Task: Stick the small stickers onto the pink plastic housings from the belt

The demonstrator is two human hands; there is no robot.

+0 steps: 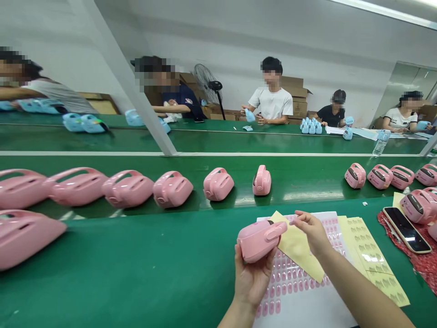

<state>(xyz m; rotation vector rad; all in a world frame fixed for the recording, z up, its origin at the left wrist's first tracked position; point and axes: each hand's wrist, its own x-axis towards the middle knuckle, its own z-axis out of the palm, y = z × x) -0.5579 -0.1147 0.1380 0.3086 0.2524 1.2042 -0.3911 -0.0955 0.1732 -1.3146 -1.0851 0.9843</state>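
Observation:
A pink plastic device with a loop handle [261, 240] rests in my left hand [253, 278], whose fingers wrap it from below. Just right of its handle, my right hand [312, 232] pinches a small pale-pink piece that looks like a sticker. Under both hands lies a white sheet of oval pink stickers [283, 275], many still in rows. A yellow backing paper [302, 259] lies across it. Beside it on the right are yellow sheets with clear stickers [372, 255].
Pink devices [173, 189] line the green belt ahead, left and right. A phone [408, 230] lies on a red cloth [421, 257] at right, near more pink devices. Across the belt, several people handle light-blue devices [310, 126]. A slanted white post [136, 86] stands left; a water bottle [381, 142] stands far right.

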